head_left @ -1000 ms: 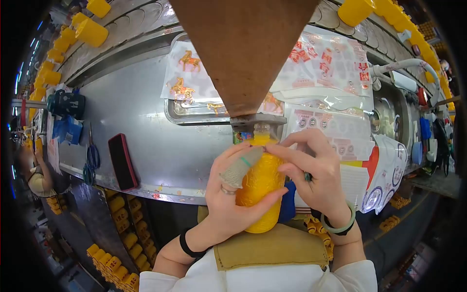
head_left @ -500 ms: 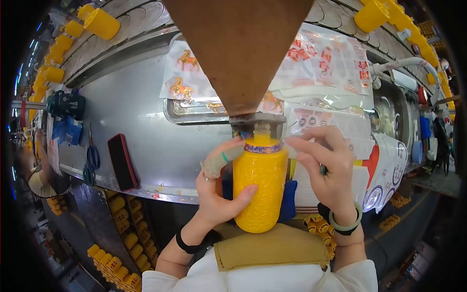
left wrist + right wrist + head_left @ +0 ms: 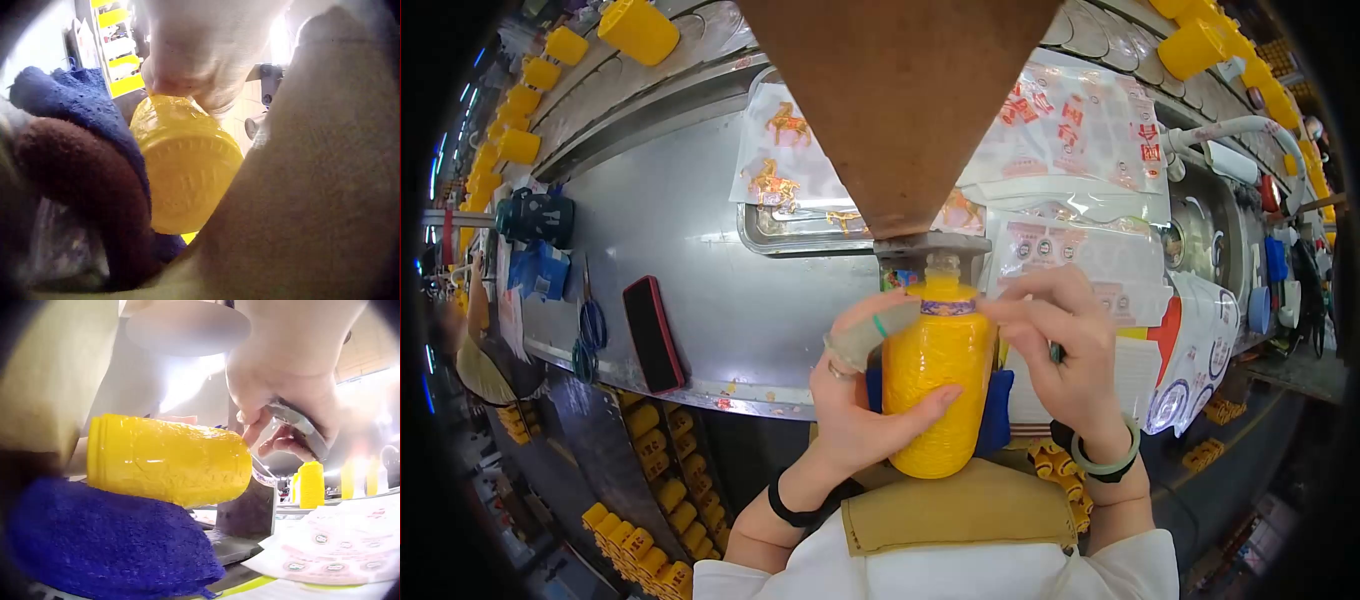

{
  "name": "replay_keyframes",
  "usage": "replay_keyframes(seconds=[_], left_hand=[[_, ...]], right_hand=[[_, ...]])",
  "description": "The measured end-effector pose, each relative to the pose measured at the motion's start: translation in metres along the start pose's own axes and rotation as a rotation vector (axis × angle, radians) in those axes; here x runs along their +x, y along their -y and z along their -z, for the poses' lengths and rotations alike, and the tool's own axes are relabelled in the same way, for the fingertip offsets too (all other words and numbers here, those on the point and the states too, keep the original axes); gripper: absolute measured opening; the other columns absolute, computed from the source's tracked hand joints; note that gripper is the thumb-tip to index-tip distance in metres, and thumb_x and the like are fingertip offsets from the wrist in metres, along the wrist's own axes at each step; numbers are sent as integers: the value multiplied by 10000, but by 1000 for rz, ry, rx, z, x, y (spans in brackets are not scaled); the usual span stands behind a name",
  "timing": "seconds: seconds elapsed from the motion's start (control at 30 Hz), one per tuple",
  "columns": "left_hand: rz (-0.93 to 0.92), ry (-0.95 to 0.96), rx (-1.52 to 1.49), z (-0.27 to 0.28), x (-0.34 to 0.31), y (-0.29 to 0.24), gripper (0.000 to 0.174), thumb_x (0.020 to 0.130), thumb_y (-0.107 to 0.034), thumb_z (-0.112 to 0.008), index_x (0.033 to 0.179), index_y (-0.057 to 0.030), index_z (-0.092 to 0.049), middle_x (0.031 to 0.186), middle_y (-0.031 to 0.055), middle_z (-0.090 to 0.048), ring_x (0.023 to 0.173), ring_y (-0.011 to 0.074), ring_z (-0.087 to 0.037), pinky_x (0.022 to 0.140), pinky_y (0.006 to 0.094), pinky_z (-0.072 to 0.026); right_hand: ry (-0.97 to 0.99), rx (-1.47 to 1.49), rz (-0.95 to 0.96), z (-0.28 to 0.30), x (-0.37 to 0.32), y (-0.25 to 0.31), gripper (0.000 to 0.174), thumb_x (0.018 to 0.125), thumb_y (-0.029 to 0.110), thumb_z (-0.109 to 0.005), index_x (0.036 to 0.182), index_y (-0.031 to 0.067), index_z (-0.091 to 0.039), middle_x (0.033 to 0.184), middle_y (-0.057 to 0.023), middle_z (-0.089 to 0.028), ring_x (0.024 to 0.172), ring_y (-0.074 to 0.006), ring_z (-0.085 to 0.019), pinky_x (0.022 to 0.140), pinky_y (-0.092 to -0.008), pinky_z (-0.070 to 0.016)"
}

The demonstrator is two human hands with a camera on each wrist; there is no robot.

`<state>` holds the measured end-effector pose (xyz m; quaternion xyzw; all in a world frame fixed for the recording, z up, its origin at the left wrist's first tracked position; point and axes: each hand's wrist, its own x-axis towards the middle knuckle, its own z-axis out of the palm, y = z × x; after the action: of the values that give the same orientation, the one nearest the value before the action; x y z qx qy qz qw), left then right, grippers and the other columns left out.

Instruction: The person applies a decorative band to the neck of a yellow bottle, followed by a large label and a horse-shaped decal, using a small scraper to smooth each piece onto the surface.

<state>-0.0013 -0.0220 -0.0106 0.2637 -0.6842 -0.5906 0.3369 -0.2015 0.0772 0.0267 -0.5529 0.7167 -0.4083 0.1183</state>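
A yellow, embossed bottle (image 3: pixel 942 362) with a clear glass top stands out from the body in the head view, its base toward me. My left hand (image 3: pixel 852 412) holds it, fingers along the left side and thumb across the front; one finger wears a pale cover. Around the neck runs a purple patterned label strip (image 3: pixel 948 308). My right hand (image 3: pixel 1072 345) has its thumb and index finger pinched at the strip's right end. In the right wrist view the bottle (image 3: pixel 169 459) lies sideways above a blue cloth (image 3: pixel 112 544).
Straight ahead a brown post (image 3: pixel 900 110) ends in a metal block close to the bottle's top. Printed label sheets (image 3: pixel 1080 250) lie to the right. A phone (image 3: pixel 653 333) and scissors (image 3: pixel 588 320) are on the left. Yellow containers (image 3: pixel 638 30) line the conveyor behind.
Both hands were at the bottle's neck. The right hand then drew away to the right, uncovering the patterned strip, and has now come back toward the neck. The left hand keeps its hold.
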Motion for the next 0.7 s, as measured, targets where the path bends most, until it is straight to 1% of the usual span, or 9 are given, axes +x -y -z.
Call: replay_keyframes(seconds=[0.03,0.13,0.2,0.27,0.3,0.43,0.53,0.6,0.7], left_hand=[[64,6,-176,2,-1,3,669,742,-75,-883,1335,-6,-581,1375,191,-559,1288,301,-565,1055,439,-489],[50,45,-114,11,2,4,709,749,-63,-877,1369,-7,-540,1425,191,-511,1307,283,-546,1079,433,-475],[25,25,-3,6,2,-13,734,735,-105,-901,1365,-3,-540,1394,173,-527,1322,304,-524,1100,434,-447],[-130,16,292,-2,6,-31,743,732,-98,-875,1377,11,-523,1378,179,-515,1298,316,-524,1118,456,-413],[-119,7,384,-7,7,-38,745,701,-140,-907,1349,-13,-563,1355,177,-520,1259,313,-538,1066,441,-443],[-174,37,494,-12,7,-30,746,682,-171,-930,1328,-28,-587,1368,181,-509,1254,318,-539,1042,443,-457],[-136,94,446,-1,5,-17,805,701,-173,-924,1393,-59,-528,1381,152,-501,1266,340,-522,1062,444,-441],[120,76,-177,4,-2,4,813,713,-169,-915,1405,-46,-505,1408,153,-474,1290,339,-517,1092,439,-425],[73,34,-118,2,-1,2,821,718,-186,-917,1405,-31,-494,1425,155,-452,1316,343,-503,1117,448,-406]], right_hand=[[16,-48,-6,2,-1,-1,206,817,144,-790,1022,132,-803,927,-34,-656,730,-207,-520,669,-346,-435],[-34,-75,-15,4,3,5,194,829,135,-781,1021,124,-800,924,-41,-651,736,-206,-528,665,-340,-433],[-25,-27,-32,0,5,16,188,834,134,-778,1021,119,-799,925,-43,-650,739,-207,-534,665,-339,-434],[-19,20,-50,-6,6,22,183,840,134,-775,1021,113,-797,926,-45,-649,743,-208,-540,665,-338,-434],[-14,52,-51,-11,5,21,181,843,138,-777,1021,113,-796,928,-44,-649,745,-209,-539,664,-337,-434],[-13,45,-29,-10,5,19,171,850,156,-777,1014,112,-796,920,-48,-644,750,-210,-540,669,-336,-440],[-29,2,-8,-4,2,9,157,856,164,-774,1004,114,-798,906,-53,-636,750,-207,-537,676,-334,-444],[-23,-46,-36,4,-1,1,156,859,164,-772,1004,113,-799,904,-56,-633,744,-206,-536,672,-333,-445],[-28,-52,-70,4,1,9,164,857,154,-772,1014,117,-801,914,-59,-631,730,-205,-534,658,-332,-447]])
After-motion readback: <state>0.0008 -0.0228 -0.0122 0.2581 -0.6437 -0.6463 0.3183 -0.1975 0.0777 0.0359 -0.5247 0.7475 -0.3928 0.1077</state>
